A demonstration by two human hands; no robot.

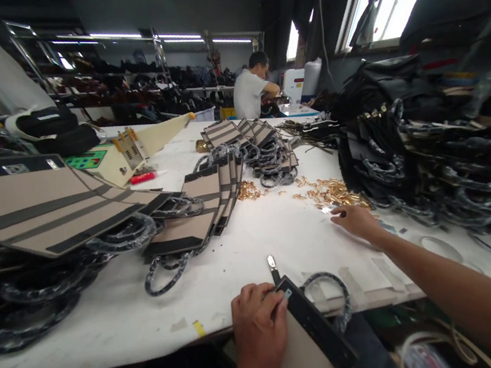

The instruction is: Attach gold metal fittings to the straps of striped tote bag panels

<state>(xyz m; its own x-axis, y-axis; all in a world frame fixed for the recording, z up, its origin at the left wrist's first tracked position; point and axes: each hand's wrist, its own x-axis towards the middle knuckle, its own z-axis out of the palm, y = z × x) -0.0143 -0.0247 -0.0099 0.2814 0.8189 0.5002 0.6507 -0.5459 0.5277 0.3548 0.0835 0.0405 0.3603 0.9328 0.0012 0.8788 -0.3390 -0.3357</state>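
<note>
My left hand is closed on the edge of a beige and black bag panel at the table's front edge, the thumb beside a small metal plate. From the panel's top sticks a short strap with a shiny metal tip. A plastic-wrapped handle loops out on its right side. My right hand reaches forward to a scattered pile of gold metal fittings. Its fingers are drawn together at the near edge of the pile; what they pinch, if anything, is too small to make out.
Stacked beige panels with wrapped handles fill the left, with more stacks mid-table. A smaller gold heap lies beside them. Black bags crowd the right. A red tube lies back left. Another person works beyond.
</note>
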